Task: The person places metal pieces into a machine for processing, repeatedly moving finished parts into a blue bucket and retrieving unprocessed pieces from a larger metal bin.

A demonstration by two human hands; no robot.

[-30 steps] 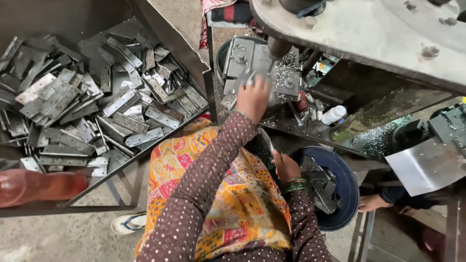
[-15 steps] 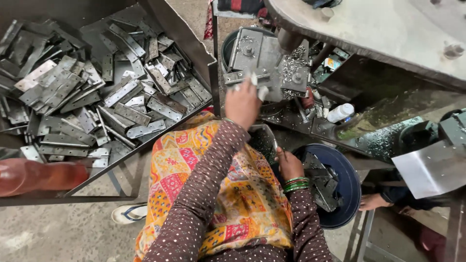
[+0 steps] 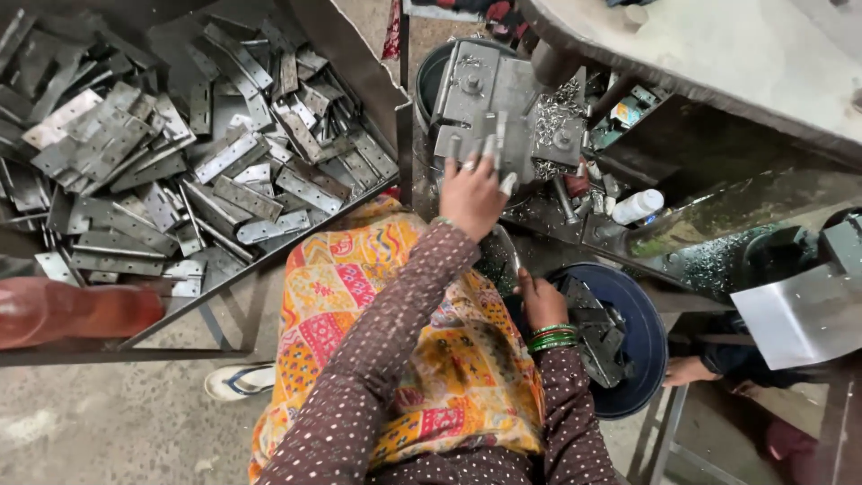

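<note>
Brown white-dotted sleeves, a bright patchwork-print garment and green bangles (image 3: 551, 338) at one wrist.

— Where am I looking down from this headset feed?

— A metalworking shop, I'd say. A big steel tray (image 3: 359, 54) takes up the upper left, heaped with flat punched metal plates (image 3: 180, 171), all the same sort.

— Anything besides stock?

— A press-type machine (image 3: 700, 54) with a heavy grey body runs along the upper right edge, and a steel die block (image 3: 503, 112) sits under it with metal shavings (image 3: 561, 108) strewn around its right corner. A blue tub (image 3: 642, 332) of dark metal pieces stands lower right, beside a bent sheet of metal (image 3: 799, 310).

— And the floor?

— Bare, stained concrete floor (image 3: 117, 422), grimy like everything else I can see.
</note>
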